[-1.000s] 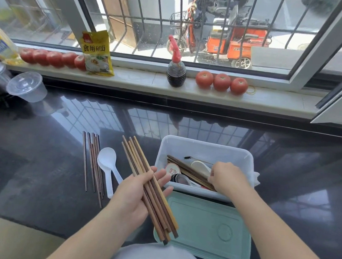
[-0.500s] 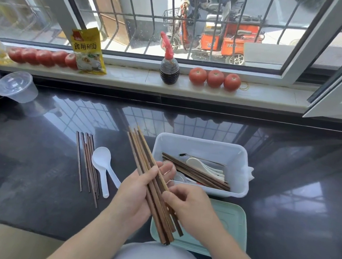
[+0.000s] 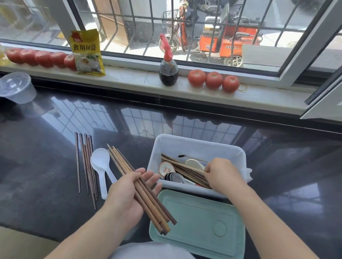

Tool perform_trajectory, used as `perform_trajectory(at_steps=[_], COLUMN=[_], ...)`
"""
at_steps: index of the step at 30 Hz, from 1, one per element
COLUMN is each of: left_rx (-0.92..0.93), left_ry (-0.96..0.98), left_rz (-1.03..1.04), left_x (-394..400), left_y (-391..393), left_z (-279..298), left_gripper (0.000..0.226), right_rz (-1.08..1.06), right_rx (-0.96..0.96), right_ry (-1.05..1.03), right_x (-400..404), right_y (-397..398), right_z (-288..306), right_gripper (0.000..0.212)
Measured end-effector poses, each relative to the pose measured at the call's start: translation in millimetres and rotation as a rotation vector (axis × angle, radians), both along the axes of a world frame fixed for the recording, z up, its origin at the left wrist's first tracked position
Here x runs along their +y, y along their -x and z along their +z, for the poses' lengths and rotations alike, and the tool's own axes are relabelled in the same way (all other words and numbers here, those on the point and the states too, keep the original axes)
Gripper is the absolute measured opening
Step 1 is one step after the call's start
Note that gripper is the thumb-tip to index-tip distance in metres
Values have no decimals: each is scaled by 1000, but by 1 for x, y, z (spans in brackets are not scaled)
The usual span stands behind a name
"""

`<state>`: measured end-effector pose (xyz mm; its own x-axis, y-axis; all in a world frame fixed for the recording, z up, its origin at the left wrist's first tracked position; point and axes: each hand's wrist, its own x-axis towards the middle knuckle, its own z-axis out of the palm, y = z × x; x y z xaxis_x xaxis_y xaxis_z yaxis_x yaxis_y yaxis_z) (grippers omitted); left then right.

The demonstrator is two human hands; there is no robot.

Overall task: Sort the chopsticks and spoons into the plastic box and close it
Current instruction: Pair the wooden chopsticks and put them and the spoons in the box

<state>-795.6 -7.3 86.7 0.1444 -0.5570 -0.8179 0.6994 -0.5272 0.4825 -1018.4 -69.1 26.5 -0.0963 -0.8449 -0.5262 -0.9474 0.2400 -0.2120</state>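
Our right hand [image 3: 222, 176] pinched one chopstick [image 3: 184, 166] lengthwise inside the plastic box [image 3: 198, 147], while our left hand [image 3: 132, 192], lower centre, loosely cradled the chopstick bundle [image 3: 145, 194] angled toward the frame's upper left.

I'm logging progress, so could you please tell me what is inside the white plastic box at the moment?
The white plastic box holds brown chopsticks, white spoons and a metal spoon. The right hand pinches one chopstick there and hides whatever lies beneath it.
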Motion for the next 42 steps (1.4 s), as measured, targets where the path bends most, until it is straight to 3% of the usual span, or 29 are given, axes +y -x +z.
perform_trajectory(at_steps=[4,8,11,14,19,24,27,30,35,42], left_rx=[-10,7,16,38,58,20,5,9,20,40], left_ry=[48,101,156,216,272,222,136,55,45,83], left_rz=[-49,-100,-143,-187,-244,-167,-81,-18,3,-80], left_x=[1,2,3,4,7,3,2,4,2,5], left_y=[1,0,6,11,17,8,0,-1,3,2], left_z=[4,5,6,10,11,8,2,-4,-1,7], left_gripper=[23,22,20,19,17,13,17,21,26,24], right_rz=[-9,-18,-184,-219,-313,-448,-255,-40,-33,19], right_rx=[-23,-49,-382,-794,-960,-827,-398,-17,-122,-46], right_ry=[5,76,212,54,94,234,344,190,34,19], right_x=[-5,-1,19,59,91,69,45,26,4,-7], right_y=[-5,-9,-21,-50,-71,-28,11,24,0,-5], right_z=[-20,2,37,62,55,52,60,53,10,-12], right_gripper=[22,21,26,27,11,17,20,28,23,19])
